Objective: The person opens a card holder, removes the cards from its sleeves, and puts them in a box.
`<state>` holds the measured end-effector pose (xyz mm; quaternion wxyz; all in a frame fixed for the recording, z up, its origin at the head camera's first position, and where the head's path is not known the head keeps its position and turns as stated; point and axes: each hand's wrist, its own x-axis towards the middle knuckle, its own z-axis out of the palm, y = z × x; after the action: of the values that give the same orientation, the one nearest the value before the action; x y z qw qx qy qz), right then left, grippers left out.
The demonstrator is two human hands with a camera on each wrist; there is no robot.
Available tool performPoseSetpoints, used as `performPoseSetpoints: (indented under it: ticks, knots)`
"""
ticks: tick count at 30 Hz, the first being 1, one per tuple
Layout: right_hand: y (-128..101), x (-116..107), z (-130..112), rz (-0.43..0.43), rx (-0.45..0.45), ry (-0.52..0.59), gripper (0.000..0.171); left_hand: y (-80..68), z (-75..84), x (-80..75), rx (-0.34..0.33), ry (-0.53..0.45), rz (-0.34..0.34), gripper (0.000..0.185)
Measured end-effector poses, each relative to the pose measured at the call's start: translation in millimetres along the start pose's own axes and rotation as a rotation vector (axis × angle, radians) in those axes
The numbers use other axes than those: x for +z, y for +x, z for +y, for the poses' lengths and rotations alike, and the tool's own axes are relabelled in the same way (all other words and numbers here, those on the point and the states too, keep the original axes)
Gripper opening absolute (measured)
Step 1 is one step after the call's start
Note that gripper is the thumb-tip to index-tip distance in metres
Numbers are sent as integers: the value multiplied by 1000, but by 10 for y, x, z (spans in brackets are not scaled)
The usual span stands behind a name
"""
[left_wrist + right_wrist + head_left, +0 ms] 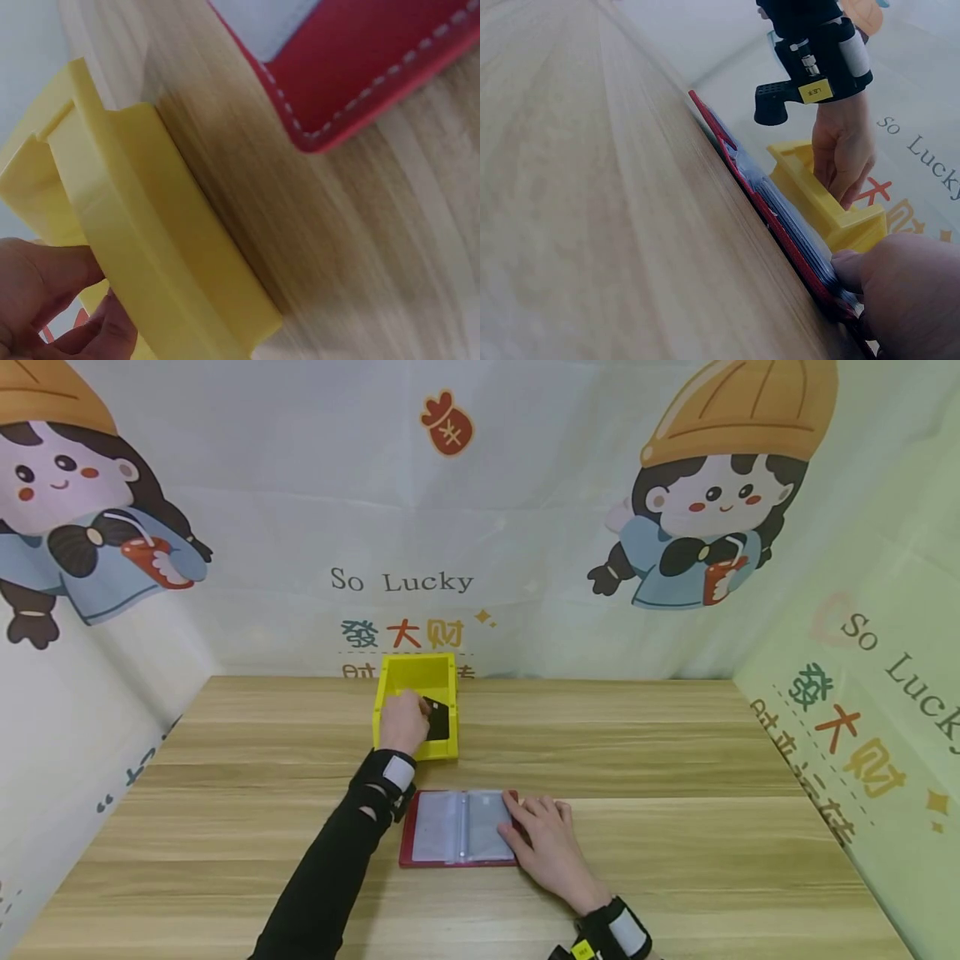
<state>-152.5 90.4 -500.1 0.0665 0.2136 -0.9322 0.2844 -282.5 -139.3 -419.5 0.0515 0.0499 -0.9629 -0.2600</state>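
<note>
Right hand [551, 843] lies nearest, fingers straight and flat on the right page of the open red card holder [459, 827], pinning it to the table [675, 777]. Grip there is wide — pressing, not clasping. From the right wrist view my fingertip [851, 266] sits on the edge of the clear sleeves, holder seen edge-on.

Left hand [403, 720] is reached forward into the yellow bin [417, 670], which stands just beyond the holder, apart from it. Fingers are curled around a dark card [437, 720] — grip narrow, pinching the card over the bin's near end. Left wrist view shows only the bin's outer wall [150, 247], a corner of the red holder [360, 75] and part of my fingers [45, 285]; the card itself is hidden there.

Risks, as I judge them:
- The pinch looks shallow; a slick card could slip and drop back into the bin.
- The bin is light plastic — catching its near wall with my wrist could tip or drag it toward the holder.
- If the right hand eases its pressure, the holder could fold shut or slide on the smooth wood, and the sleeve opening would be lost.
- I cannot tell whether other cards lie in the bin.
</note>
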Motion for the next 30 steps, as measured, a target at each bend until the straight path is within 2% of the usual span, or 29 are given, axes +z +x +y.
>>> performPoseSetpoints:
  ticks: [6, 11, 14, 17, 21, 26, 30]
  knots:
    - [-5, 1, -2, 3, -3, 3, 44, -17, 5, 15, -16, 54, -64, 12]
    - [-8, 3, -4, 7, -3, 1, 44, -19, 17, 31, -63, 45, -127, 32]
    - [-6, 4, -5, 7, -1, 3, 43, -22, 28, 35, -89, 35, -154, 33]
    - [-5, 1, -8, 7, 1, 8, 43, -32, 47, 27, -110, 25, -174, 27]
    - [-4, -6, -12, 7, 1, 15, 43, -67, 68, 18, -76, 49, -161, 18]
    - [-6, -11, -12, 7, -1, 13, 44, -105, 61, 27, -32, 75, -151, 22]
    - [-9, -15, -13, 8, -2, 17, 44, -127, 36, 26, -13, 43, -146, 21]
